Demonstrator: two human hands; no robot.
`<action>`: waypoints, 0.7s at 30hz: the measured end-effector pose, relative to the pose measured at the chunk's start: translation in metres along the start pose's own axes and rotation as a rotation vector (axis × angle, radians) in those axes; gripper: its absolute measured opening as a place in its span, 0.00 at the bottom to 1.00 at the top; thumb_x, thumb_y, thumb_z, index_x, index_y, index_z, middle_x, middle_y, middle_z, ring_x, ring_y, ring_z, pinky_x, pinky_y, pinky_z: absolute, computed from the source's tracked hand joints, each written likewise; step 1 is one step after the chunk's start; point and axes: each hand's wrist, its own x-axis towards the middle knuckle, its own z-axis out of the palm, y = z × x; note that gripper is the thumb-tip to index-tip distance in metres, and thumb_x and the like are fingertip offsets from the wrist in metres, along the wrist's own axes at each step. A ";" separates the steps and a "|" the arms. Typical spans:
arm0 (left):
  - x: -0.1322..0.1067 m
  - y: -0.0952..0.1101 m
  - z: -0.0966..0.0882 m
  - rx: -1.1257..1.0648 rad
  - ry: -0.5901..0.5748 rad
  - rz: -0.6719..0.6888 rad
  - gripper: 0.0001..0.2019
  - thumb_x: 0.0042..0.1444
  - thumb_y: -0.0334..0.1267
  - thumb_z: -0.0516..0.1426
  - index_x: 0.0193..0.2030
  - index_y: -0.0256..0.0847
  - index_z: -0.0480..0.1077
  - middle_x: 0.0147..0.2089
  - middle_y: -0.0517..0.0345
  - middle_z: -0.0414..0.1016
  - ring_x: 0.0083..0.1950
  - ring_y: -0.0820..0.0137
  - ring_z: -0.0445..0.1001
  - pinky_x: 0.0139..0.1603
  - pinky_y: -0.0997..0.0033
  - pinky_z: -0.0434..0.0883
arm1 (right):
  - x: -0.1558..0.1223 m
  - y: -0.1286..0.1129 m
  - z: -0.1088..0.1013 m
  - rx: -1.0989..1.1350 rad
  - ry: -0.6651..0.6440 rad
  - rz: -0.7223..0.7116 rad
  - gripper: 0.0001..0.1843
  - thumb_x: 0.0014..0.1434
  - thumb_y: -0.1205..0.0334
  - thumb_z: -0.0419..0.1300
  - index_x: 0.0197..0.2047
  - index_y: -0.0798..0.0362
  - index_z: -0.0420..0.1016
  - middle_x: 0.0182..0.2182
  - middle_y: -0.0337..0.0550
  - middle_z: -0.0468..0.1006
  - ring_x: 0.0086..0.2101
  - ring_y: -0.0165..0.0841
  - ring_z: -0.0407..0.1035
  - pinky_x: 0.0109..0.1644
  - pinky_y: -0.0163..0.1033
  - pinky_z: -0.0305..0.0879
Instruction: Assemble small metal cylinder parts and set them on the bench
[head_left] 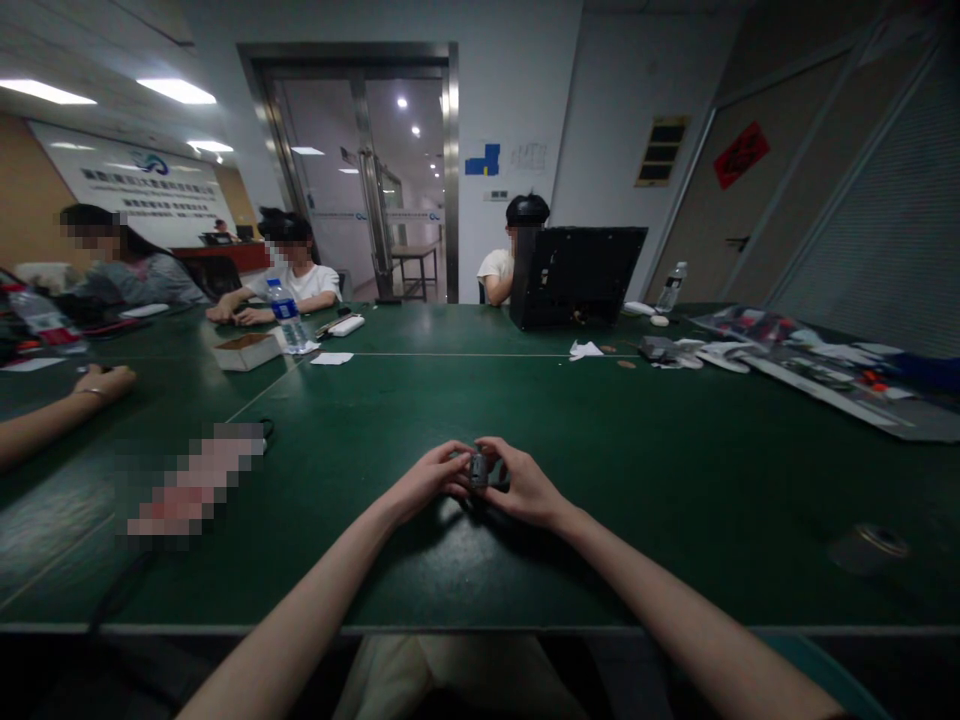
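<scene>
A small dark grey cylindrical part (pixel 478 470) is held upright between my two hands, just above the green tabletop or resting on it; I cannot tell which. My left hand (pixel 431 480) grips its left side with thumb and fingers. From the right, my right hand (pixel 525 487) curls round it, the index finger at its top and the thumb low by its base. A gap shows between the right palm and the part. Fine details of the part are too small to make out.
Left on the green table (pixel 360 400) lies a blurred-out flat object (pixel 199 480) with a cable. Farther back stand an open box (pixel 247 352), a water bottle (pixel 286 315) and a black monitor (pixel 577 275). A round can-like object (pixel 870 550) sits right. Other people sit around.
</scene>
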 end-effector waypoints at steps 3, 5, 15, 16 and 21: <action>0.000 0.000 -0.001 0.074 0.018 0.025 0.17 0.52 0.45 0.61 0.43 0.36 0.67 0.36 0.54 0.71 0.34 0.73 0.73 0.32 0.76 0.70 | 0.000 0.001 0.001 -0.022 -0.001 -0.008 0.31 0.47 0.68 0.62 0.55 0.51 0.61 0.45 0.46 0.73 0.42 0.34 0.69 0.46 0.39 0.64; 0.000 -0.001 -0.002 0.107 0.023 0.042 0.17 0.52 0.45 0.60 0.43 0.36 0.67 0.36 0.55 0.71 0.34 0.73 0.73 0.33 0.76 0.71 | 0.000 0.001 0.001 -0.035 -0.004 -0.012 0.31 0.47 0.68 0.62 0.55 0.51 0.61 0.45 0.46 0.73 0.43 0.35 0.68 0.47 0.40 0.64; 0.004 -0.006 -0.005 0.221 0.011 0.069 0.17 0.49 0.45 0.63 0.38 0.35 0.68 0.35 0.55 0.72 0.33 0.73 0.72 0.32 0.75 0.70 | -0.001 0.001 0.001 -0.060 -0.036 -0.025 0.32 0.46 0.68 0.63 0.56 0.52 0.62 0.46 0.46 0.73 0.44 0.35 0.68 0.48 0.41 0.63; 0.004 -0.006 -0.005 0.218 0.007 0.066 0.17 0.49 0.45 0.63 0.39 0.34 0.68 0.35 0.55 0.72 0.33 0.73 0.72 0.32 0.76 0.70 | -0.001 0.001 0.000 -0.061 -0.037 -0.022 0.32 0.46 0.67 0.64 0.56 0.52 0.62 0.45 0.46 0.73 0.43 0.35 0.68 0.48 0.41 0.64; 0.003 -0.003 -0.004 0.143 -0.012 0.053 0.18 0.49 0.46 0.62 0.40 0.33 0.70 0.35 0.56 0.72 0.32 0.75 0.71 0.32 0.78 0.68 | 0.000 -0.002 -0.001 -0.063 -0.033 -0.021 0.32 0.48 0.61 0.65 0.56 0.52 0.61 0.43 0.46 0.72 0.37 0.33 0.67 0.42 0.39 0.65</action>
